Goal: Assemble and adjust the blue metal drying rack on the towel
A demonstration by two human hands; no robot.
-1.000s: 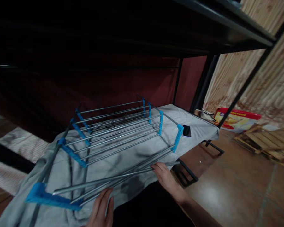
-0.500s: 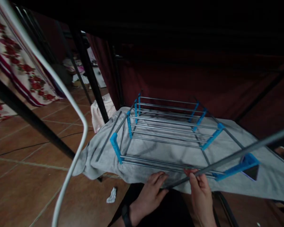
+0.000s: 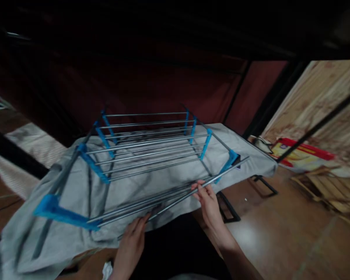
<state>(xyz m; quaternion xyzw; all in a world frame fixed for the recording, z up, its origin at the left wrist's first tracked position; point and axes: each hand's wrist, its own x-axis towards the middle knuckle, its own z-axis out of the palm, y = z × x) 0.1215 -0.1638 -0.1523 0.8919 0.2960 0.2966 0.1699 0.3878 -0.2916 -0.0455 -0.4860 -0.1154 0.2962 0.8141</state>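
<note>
A drying rack of metal bars (image 3: 148,155) with blue plastic brackets (image 3: 68,218) stands on a grey cloth (image 3: 166,186). Along its near side I hold a loose metal rod (image 3: 177,201) at a slant, its far end up to the right. My right hand (image 3: 208,202) is closed around the rod, thumb and fingers pinching it near the rack's front bars. Lower down, my left hand (image 3: 131,243) has its fingers closed on the rod's left part. A dark flat object (image 3: 237,161) lies partly behind the right front bracket.
Dark frame posts (image 3: 14,155) and a dark overhead panel enclose the space, with a maroon curtain (image 3: 151,85) behind. On the right are a red and yellow box (image 3: 303,153) and a wooden slatted piece (image 3: 332,190) on the tiled floor. A crumpled white scrap (image 3: 107,270) lies at lower left.
My view has swung to the right. The rod's far end has moved down and away, so it now slants low across the rack's front. Both hands stay at the rod.
</note>
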